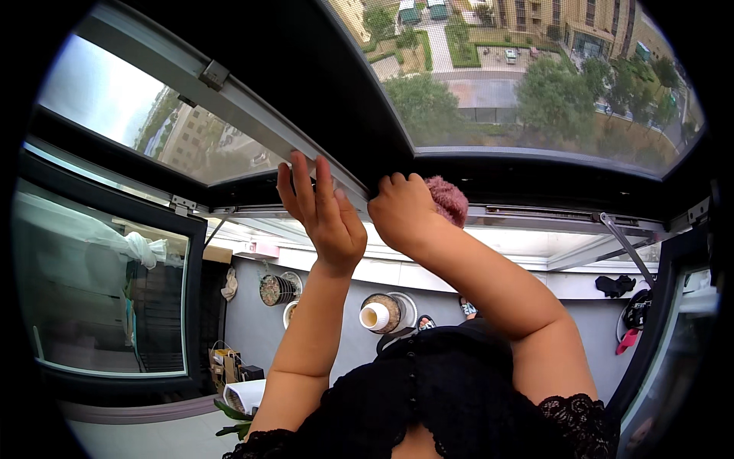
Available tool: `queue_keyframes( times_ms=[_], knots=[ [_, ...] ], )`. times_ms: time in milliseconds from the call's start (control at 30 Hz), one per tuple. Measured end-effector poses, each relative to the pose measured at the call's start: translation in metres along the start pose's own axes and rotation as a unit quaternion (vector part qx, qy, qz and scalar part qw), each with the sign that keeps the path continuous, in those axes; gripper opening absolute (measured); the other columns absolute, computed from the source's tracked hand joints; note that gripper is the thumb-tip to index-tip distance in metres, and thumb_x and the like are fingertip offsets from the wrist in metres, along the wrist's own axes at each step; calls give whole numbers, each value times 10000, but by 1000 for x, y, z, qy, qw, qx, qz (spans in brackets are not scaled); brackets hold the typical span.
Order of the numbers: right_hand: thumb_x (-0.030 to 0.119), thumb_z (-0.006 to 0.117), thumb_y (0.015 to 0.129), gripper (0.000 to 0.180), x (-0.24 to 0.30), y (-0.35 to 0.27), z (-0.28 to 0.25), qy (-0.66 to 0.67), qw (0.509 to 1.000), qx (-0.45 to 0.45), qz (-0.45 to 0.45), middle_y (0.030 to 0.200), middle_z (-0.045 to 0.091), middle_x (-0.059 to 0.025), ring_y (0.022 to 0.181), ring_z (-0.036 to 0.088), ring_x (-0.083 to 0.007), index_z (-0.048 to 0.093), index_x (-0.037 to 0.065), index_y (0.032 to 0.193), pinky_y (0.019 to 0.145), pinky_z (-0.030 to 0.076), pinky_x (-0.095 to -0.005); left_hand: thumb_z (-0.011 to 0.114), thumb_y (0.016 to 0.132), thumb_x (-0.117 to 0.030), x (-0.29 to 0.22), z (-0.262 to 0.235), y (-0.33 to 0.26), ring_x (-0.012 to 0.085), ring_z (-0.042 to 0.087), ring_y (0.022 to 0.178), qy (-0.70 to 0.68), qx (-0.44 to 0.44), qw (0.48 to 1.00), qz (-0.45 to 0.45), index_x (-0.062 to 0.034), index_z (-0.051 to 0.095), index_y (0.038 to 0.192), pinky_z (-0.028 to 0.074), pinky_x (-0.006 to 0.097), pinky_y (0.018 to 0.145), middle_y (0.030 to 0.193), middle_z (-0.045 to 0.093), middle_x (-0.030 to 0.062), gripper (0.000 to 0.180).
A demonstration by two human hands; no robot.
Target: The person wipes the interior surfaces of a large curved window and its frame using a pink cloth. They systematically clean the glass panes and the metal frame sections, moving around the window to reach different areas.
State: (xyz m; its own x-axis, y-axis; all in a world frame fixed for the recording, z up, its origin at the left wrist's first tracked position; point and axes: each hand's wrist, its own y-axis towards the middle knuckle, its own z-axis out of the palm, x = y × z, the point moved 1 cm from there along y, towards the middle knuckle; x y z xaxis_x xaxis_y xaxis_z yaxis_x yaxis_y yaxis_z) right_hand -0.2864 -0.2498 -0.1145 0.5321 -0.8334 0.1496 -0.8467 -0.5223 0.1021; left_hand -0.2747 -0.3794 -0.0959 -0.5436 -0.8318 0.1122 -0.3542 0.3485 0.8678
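- While the left hand (pixel 329 222) rises with its fingers extended and nothing visible in its grasp, its fingertips are at the silver window rail (pixel 248 113); whether they touch, I cannot tell.
- The right hand (pixel 403 213) is curled closed around a fluffy pink cloth (pixel 449 200), which sticks out at its right side, beside the black window frame (pixel 527 177).
- Lower down, a white container (pixel 374 317) shows between the forearms.

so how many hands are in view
2: the left hand, raised in front of the silver window frame, and the right hand, beside it, clutching a fuzzy pink cloth. No others show.
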Motion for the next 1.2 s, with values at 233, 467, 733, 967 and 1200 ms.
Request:
queue_keyframes(
  times_ms=[233, 467, 733, 967, 1200],
  knots=[
    [142, 700, 732, 124, -30, -24, -31, 90, 978, -187, 33, 886, 590, -101, 892, 594, -287, 730, 104, 845, 716, 448, -406, 409, 958, 25, 12, -17, -6, 446, 223, 1461, -11, 52, 999, 4, 71, 471, 1398, 208, 515, 1175, 1542, 368, 198, 446],
    [133, 673, 707, 98, 3, -11, 3, 3, 998, -61, 6, 882, 626, -100, 891, 606, -273, 723, 97, 783, 723, 448, -389, 423, 946, 30, 13, -17, -10, 453, 241, 1455, -18, 61, 998, -1, 79, 489, 1381, 165, 516, 1186, 1542, 382, 177, 442],
    [-31, 637, 739, 343, 14, 13, -87, 431, 729, -531, -30, 947, 665, -142, 837, 627, -325, 630, 26, 1078, 746, 507, -395, 463, 927, 43, 7, -35, 9, 457, 324, 1413, -26, 42, 998, -27, 91, 541, 1319, 144, 528, 1181, 1429, 503, 220, 403],
    [-5, 741, 721, 282, 10, -1, -107, 383, 720, -577, -43, 998, 597, -140, 790, 648, -311, 605, 61, 959, 677, 542, -373, 522, 868, 20, 7, -57, 35, 462, 398, 1348, -50, -51, 997, 14, 17, 655, 1144, 185, 551, 1169, 1342, 563, 213, 307],
    [138, 735, 864, 223, 33, 28, -313, 572, 527, -573, -260, 859, 651, -112, 709, 693, -213, 582, 55, 1003, 569, 528, -335, 499, 979, -158, 23, -106, 169, 435, 350, 1404, 30, -184, 977, 102, 32, 450, 1405, 296, 514, 1135, 1491, 371, 275, 469]
  ],
)
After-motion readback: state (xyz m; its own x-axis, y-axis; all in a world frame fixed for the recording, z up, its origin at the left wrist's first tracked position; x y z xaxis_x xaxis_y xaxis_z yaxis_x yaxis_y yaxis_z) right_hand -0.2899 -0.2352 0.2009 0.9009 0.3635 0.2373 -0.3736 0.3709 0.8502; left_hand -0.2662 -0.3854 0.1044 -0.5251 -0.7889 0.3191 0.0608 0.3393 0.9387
